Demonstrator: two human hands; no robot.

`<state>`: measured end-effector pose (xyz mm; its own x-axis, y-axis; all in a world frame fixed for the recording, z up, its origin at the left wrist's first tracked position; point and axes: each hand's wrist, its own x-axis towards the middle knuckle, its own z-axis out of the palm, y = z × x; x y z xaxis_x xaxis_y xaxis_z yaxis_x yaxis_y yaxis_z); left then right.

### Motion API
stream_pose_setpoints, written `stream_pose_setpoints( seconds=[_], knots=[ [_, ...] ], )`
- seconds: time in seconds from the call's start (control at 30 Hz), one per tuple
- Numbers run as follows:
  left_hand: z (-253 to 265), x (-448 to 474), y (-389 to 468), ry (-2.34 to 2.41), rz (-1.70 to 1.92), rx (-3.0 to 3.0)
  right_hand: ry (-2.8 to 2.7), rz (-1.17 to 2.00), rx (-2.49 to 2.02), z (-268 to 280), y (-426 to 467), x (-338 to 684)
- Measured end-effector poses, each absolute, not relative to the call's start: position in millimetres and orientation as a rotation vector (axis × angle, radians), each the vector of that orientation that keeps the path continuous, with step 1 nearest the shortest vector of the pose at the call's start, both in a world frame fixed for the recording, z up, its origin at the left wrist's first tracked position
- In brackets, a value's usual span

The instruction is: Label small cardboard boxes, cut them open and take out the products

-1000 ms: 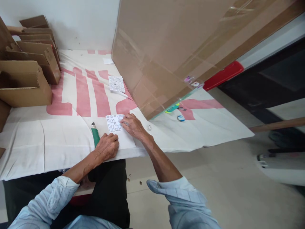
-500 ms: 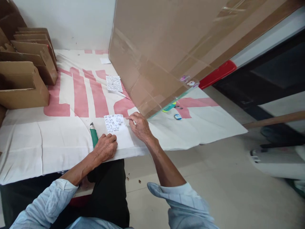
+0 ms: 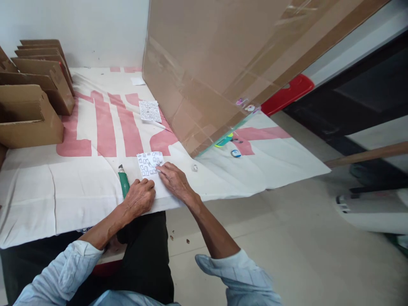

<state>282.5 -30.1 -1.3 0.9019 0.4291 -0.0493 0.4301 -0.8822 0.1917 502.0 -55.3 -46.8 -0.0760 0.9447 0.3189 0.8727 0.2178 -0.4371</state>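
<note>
A small white paper sheet (image 3: 148, 163) with rows of dark box-like outlines lies near the table's front edge. My left hand (image 3: 140, 196) rests on its lower left side, fingers curled and closed against the sheet. My right hand (image 3: 174, 180) reaches over the right part of the sheet. Its thumb and index finger are pinched at the marks; whatever sits between them is too small to name. A green utility knife (image 3: 124, 182), blade end pointing away, lies just left of the sheet, its near end by my left hand. A tiny clear object (image 3: 194, 168) lies right of my right hand.
A second patterned white sheet (image 3: 149, 111) lies farther back. A large cardboard panel (image 3: 204, 76) leans over the table's right side. Under its corner are a yellow-green item (image 3: 225, 140) and a small blue roll (image 3: 236, 153). Cardboard boxes (image 3: 32, 131) stand left.
My right hand has moved left, from beside the sheet onto its marked area. The tiny clear object on the cloth now shows. My left hand has stayed in place.
</note>
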Motion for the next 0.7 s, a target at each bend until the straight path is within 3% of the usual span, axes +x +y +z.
stream_pose_setpoints(
  seconds=[0.7],
  knots=[
    [0,284,-30,0.672,-0.049,2.865,-1.999,0.15,-1.739,-46,-37,504]
  ],
)
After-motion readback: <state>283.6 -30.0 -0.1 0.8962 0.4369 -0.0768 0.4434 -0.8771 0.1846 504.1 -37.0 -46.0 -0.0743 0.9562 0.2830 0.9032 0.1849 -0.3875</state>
